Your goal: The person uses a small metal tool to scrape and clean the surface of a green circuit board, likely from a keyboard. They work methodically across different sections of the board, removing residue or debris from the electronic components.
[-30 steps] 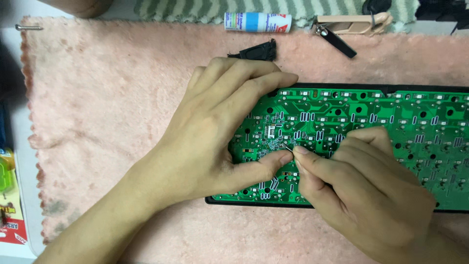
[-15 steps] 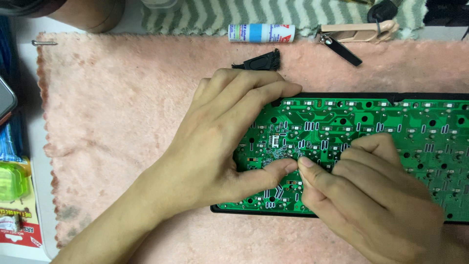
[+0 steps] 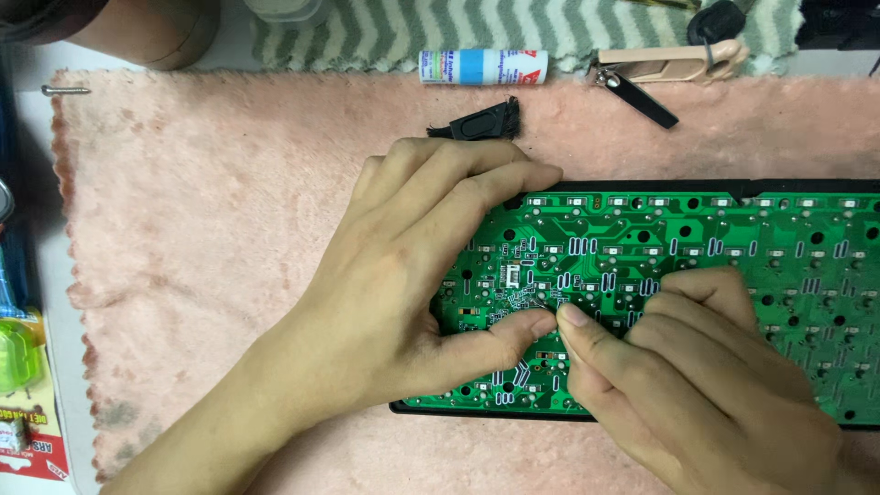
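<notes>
A green circuit board (image 3: 697, 238) in a black frame lies solder side up on a pink towel (image 3: 202, 229). My left hand (image 3: 403, 275) rests over the board's left end, fingers spread across its top edge and thumb pressed on its surface. My right hand (image 3: 697, 376) is curled on the board's lower middle. Both thumb tips meet just below a small white connector (image 3: 515, 272). Whether anything tiny is pinched between them is hidden.
Beyond the board lie a small black brush-like piece (image 3: 481, 122), a white and blue tube (image 3: 483, 66), a beige clip tool (image 3: 674, 62) with a black strap (image 3: 642, 99), and a striped cloth (image 3: 412, 23). A nail (image 3: 64, 90) and a green item (image 3: 18, 353) sit at the left edge.
The view has drifted a little, so everything sits slightly lower in the picture. Both hands keep the same pose, thumb tips together on the board.
</notes>
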